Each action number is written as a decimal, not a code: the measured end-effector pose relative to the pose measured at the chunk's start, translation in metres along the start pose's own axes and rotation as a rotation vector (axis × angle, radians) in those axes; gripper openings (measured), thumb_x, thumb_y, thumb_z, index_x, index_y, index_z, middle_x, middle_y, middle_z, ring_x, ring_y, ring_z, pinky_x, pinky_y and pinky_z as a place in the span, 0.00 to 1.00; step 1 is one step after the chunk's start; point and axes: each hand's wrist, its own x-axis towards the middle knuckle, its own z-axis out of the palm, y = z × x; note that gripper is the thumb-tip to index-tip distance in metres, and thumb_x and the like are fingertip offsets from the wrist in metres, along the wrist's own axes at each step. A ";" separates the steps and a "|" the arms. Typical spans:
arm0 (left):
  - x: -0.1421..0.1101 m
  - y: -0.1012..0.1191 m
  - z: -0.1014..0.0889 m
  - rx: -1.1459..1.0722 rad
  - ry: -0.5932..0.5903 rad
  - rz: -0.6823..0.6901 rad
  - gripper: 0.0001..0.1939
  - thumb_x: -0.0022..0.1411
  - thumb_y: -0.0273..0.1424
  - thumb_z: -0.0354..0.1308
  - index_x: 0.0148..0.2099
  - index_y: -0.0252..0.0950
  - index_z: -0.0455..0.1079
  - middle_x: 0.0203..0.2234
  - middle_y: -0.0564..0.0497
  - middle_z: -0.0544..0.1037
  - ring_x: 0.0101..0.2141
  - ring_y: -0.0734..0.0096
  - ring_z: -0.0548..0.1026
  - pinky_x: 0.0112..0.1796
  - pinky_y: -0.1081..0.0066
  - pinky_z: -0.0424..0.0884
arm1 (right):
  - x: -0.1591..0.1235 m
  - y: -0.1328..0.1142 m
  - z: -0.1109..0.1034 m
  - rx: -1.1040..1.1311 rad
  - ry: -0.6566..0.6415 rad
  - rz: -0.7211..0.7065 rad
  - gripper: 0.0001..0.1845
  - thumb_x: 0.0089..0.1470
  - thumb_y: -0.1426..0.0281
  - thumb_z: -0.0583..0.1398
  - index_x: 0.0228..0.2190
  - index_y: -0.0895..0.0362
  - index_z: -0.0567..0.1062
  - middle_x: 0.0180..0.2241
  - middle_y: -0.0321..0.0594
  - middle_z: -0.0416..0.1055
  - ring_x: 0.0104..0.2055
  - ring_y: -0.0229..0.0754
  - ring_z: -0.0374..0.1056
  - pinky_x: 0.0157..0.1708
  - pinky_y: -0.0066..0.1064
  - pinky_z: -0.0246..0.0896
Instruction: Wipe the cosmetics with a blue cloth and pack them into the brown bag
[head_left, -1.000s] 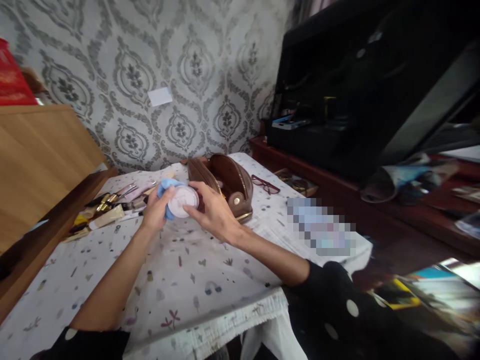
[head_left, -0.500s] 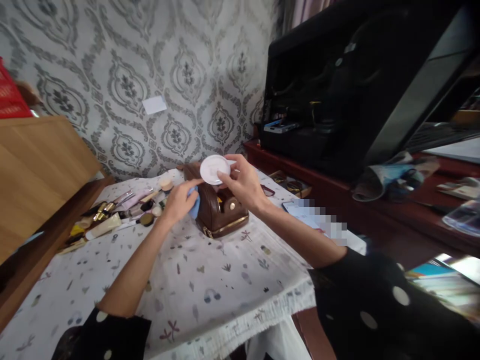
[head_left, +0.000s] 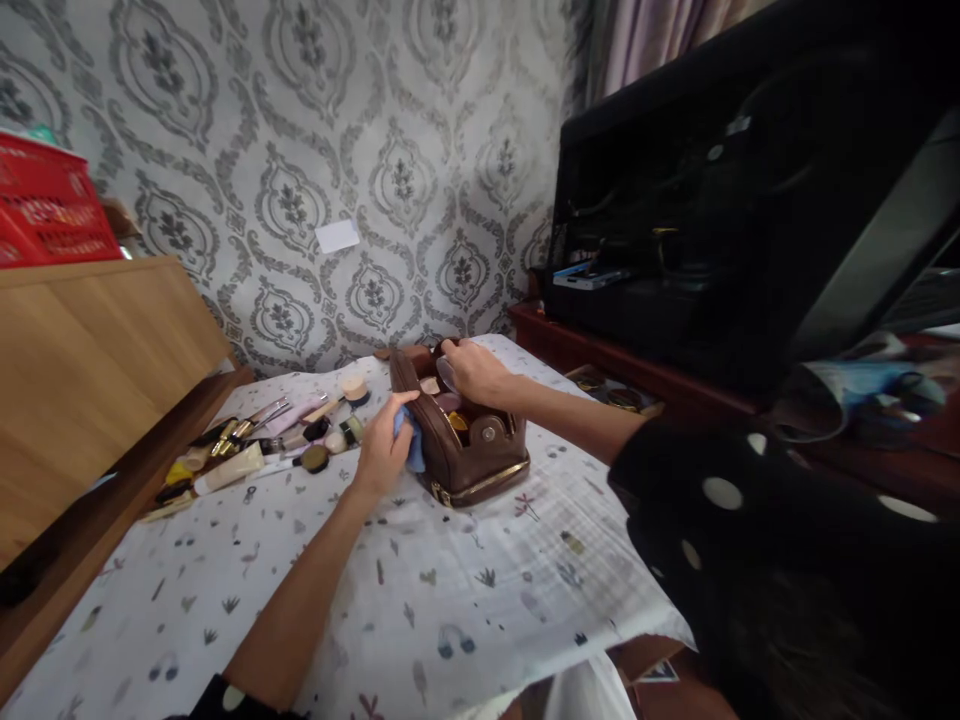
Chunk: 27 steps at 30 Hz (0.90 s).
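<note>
A brown leather cosmetic bag [head_left: 480, 478] stands unzipped on the patterned cloth, with several items inside, one of them yellow. My left hand [head_left: 384, 450] is closed around a blue cloth [head_left: 414, 448], its fingertips against the bag's left side. Over the bag's opening, my right hand [head_left: 476, 372] grips a round, flat, whitish case [head_left: 446, 374], tilted on edge and partly hidden by the fingers. To the left of the bag lies a spread of makeup, including a cream tube [head_left: 229, 468], a round dark-lidded jar [head_left: 315, 459] and a beige-topped pot [head_left: 355, 388].
A wooden panel [head_left: 105, 370] borders the left side, with a red basket [head_left: 56, 205] on top. On the right, a large black screen [head_left: 675, 230] stands on a dark red desk [head_left: 540, 335]. An open box [head_left: 615, 390] sits beside the cloth's right edge.
My right hand has lowered the round case into the bag's opening and turned it on edge. My left hand stays at the bag with the blue cloth. The view has shifted left.
</note>
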 end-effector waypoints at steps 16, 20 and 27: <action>-0.006 -0.009 0.004 -0.079 0.024 -0.024 0.23 0.62 0.24 0.48 0.58 0.37 0.67 0.43 0.50 0.78 0.43 0.67 0.75 0.49 0.68 0.68 | 0.047 0.000 0.035 -0.200 -0.354 0.203 0.18 0.62 0.65 0.62 0.51 0.60 0.73 0.52 0.47 0.72 0.51 0.48 0.72 0.49 0.44 0.70; -0.006 -0.010 0.003 -0.088 0.026 0.001 0.24 0.61 0.23 0.47 0.59 0.37 0.67 0.46 0.49 0.78 0.46 0.67 0.75 0.50 0.68 0.68 | 0.050 0.003 0.043 -0.207 -0.364 0.201 0.20 0.63 0.63 0.62 0.53 0.59 0.72 0.52 0.47 0.71 0.50 0.47 0.71 0.49 0.45 0.71; -0.006 -0.012 0.004 -0.063 0.008 0.003 0.24 0.62 0.24 0.47 0.59 0.37 0.66 0.47 0.47 0.77 0.48 0.65 0.74 0.52 0.67 0.67 | 0.055 0.003 0.062 -0.173 -0.377 0.204 0.20 0.63 0.63 0.62 0.52 0.59 0.72 0.52 0.47 0.71 0.50 0.47 0.71 0.48 0.44 0.71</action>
